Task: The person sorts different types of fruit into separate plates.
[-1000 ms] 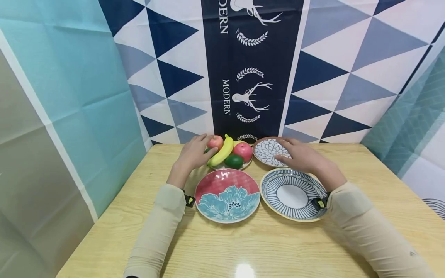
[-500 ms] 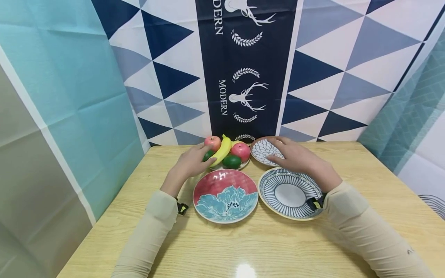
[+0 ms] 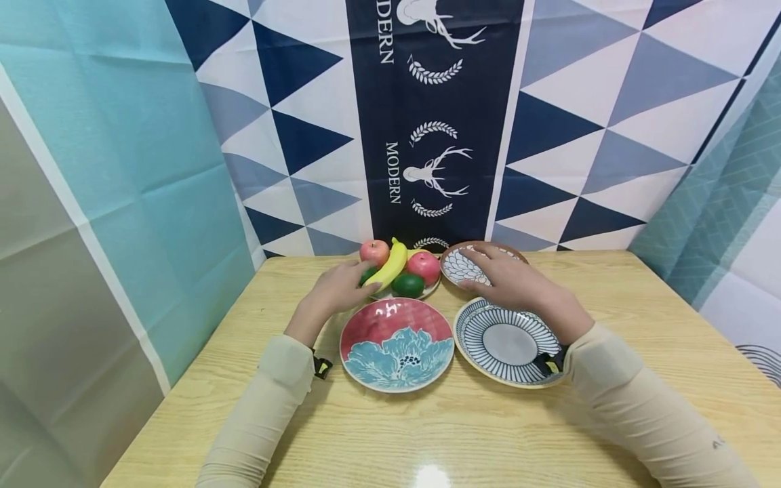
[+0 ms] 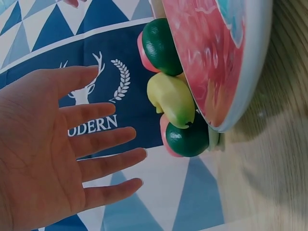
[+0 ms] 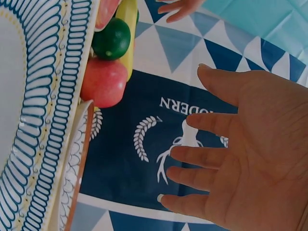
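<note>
My left hand (image 3: pixel 338 288) is held beside the fruit plate's left side, fingers spread and palm bare in the left wrist view. That small plate (image 3: pixel 430 291) carries a yellow banana (image 3: pixel 390 266), a red apple (image 3: pixel 374 252), a larger pinkish-red fruit (image 3: pixel 424 268) and dark green oval fruits (image 3: pixel 408 285). Over the white plate with a petal pattern and brown rim (image 3: pixel 462 266), my right hand (image 3: pixel 512 279) has its fingers extended and partly hides it. Nothing lies in its palm in the right wrist view. Neither hand visibly grips anything.
In front of the fruit lies a red plate with a blue flower (image 3: pixel 396 346). To its right is a blue-and-white striped plate (image 3: pixel 509 342), partly under my right wrist. A patterned cloth (image 3: pixel 439 102) hangs behind the wooden table (image 3: pixel 366 434).
My left hand has drawn back slightly toward me from the fruit's far side. My right hand has shifted a little left over the petal-patterned plate. The fruit and plates stay in place.
</note>
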Available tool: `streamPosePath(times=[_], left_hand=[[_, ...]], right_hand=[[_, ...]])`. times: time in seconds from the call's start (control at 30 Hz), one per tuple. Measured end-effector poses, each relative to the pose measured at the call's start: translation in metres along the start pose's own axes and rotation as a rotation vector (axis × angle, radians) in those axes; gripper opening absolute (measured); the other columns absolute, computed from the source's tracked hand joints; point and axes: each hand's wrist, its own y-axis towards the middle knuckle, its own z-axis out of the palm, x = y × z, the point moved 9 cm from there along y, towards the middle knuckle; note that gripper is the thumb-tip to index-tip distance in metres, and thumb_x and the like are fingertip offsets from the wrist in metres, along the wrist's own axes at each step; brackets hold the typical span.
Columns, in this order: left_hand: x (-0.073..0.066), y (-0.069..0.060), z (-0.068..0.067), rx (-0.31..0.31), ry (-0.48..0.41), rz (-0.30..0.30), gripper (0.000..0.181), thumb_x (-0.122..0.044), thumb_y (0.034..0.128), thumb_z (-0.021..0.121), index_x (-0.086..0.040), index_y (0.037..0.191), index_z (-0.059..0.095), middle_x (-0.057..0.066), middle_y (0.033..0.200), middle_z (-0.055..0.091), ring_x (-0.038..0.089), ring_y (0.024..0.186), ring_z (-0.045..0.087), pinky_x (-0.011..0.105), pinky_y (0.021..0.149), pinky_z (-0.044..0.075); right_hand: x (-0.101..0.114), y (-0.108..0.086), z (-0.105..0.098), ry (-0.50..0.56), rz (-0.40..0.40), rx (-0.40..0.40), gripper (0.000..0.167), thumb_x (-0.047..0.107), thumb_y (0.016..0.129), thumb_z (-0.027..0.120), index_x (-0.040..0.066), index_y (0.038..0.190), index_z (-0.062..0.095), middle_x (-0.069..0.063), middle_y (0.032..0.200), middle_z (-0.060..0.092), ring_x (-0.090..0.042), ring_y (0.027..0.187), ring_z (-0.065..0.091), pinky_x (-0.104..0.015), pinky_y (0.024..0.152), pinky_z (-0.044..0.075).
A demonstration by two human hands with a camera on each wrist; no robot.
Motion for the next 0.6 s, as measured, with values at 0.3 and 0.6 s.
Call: streamPosePath(times=[0.3,0.6], left_hand=[[0.002,-0.001,0.007,0.031,-0.026,0.05,0.041,-0.041,0.1006,0.069,-0.016,0.133,0.066,0.003,0.097,0.062,0.023,0.091,0.058,0.039,0.077,0.05],[0.015,-0.003,0.023,0.129,-0.043,-0.016,0.049,-0.042,0.0988,0.072,-0.012,0.137,0.067,0.006,0.111,0.072,0.023,0.098,0.063,0.04,0.086,0.057]], right_hand=[[0.012,0.0,0.01,0.013,-0.02,0.016,0.073,0.048,0.105,0.061,0.01,0.164,0.039,-0.028,0.165,0.034,-0.05,0.15,0.035,-0.07,0.116,0.032],[0.015,0.001,0.013,0.012,-0.035,0.016,0.073,0.051,0.106,0.059,0.012,0.164,0.039,-0.028,0.164,0.036,-0.051,0.149,0.036,-0.071,0.114,0.034]])
